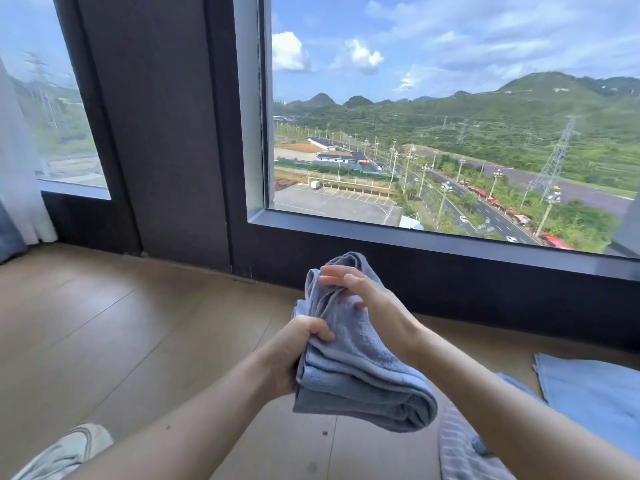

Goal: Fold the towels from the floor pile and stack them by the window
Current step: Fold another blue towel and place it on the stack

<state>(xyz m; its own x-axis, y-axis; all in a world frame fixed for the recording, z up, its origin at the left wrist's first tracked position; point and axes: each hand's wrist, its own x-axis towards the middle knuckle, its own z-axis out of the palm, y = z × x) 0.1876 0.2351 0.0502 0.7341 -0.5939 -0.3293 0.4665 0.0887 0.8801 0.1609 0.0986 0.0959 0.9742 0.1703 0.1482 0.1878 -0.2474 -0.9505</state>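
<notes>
Head view: the wooden floor (138, 323) runs to a dark wall under a two-pane window (450, 133), with a sheer curtain (20, 185) at the far left edge. The boards to my left and ahead lie open up to the wall.

I hold one grey-blue towel (356, 368), partly folded, above the floor and near the window wall. My left hand (298, 348) has its grip curled round the layered lower edge. My right hand (367, 292) pinches the bunched top, grip narrow.

Two more towels lie on the floor at my right: a flat light blue towel (595, 396) and a striped towel (460, 445) beneath my right forearm. One shoe (69, 448) shows at the lower left.
</notes>
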